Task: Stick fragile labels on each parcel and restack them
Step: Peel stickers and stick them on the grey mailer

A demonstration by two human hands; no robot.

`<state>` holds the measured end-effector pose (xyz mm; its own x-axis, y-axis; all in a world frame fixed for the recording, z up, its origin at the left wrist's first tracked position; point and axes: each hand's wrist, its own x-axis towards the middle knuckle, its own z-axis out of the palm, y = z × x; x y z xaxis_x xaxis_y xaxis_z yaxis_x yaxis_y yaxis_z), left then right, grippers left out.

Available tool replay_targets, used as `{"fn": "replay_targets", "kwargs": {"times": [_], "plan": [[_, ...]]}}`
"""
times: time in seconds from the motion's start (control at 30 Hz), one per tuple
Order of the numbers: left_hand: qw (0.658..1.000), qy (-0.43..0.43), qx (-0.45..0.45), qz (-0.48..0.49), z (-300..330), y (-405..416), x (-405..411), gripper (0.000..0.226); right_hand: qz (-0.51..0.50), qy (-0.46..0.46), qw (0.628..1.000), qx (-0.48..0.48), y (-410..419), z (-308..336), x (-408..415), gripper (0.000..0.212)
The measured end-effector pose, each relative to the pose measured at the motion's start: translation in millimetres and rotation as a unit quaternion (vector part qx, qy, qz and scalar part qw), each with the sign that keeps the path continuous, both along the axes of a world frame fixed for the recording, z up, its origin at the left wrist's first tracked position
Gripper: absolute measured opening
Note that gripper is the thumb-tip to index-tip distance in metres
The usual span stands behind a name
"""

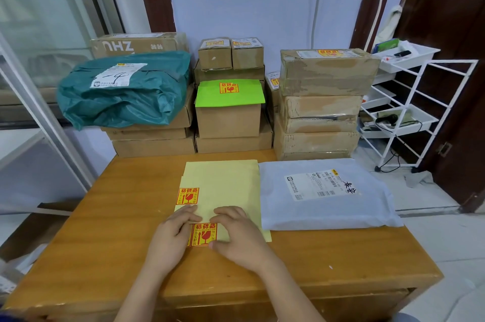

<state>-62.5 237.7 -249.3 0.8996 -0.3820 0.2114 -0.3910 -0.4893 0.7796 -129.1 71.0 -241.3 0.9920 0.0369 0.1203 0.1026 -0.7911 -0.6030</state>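
A pale yellow label backing sheet [223, 185] lies on the wooden table [105, 216]. Two red-and-yellow fragile labels remain on it: one [187, 195] at its left edge, another [204, 234] near its front edge. My left hand [174, 230] rests on the sheet beside the front label, fingers fairly straight. My right hand [236, 232] lies on the sheet too, its thumb touching the front label's lower right corner. A white plastic mailer parcel [322, 195] with a shipping slip lies to the right of the sheet.
Stacks of cardboard boxes [320, 104] line the table's far edge; several carry fragile labels. A green-topped box [229, 109] sits in the middle, a teal plastic-wrapped parcel [123, 91] at the left. A white wire trolley [409, 109] stands to the right.
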Motion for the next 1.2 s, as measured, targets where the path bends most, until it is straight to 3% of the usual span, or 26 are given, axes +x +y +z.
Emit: {"fn": "replay_targets", "kwargs": {"times": [0.77,0.87,1.03,1.2], "plan": [[1.000,0.009,-0.008,-0.002,0,0,-1,0.047,-0.017,-0.018,1.000,0.001,1,-3,2,0.047],[0.998,0.010,-0.051,0.028,1,1,-1,0.046,-0.019,-0.019,1.000,0.006,0,-2,2,0.046],[0.973,0.043,-0.200,0.106,1,7,-2,0.039,-0.022,-0.008,1.000,0.020,-1,0,0,0.044],[0.984,0.036,-0.165,0.060,-1,17,-8,0.026,-0.026,-0.005,0.999,0.028,-1,1,0,0.044]]}}
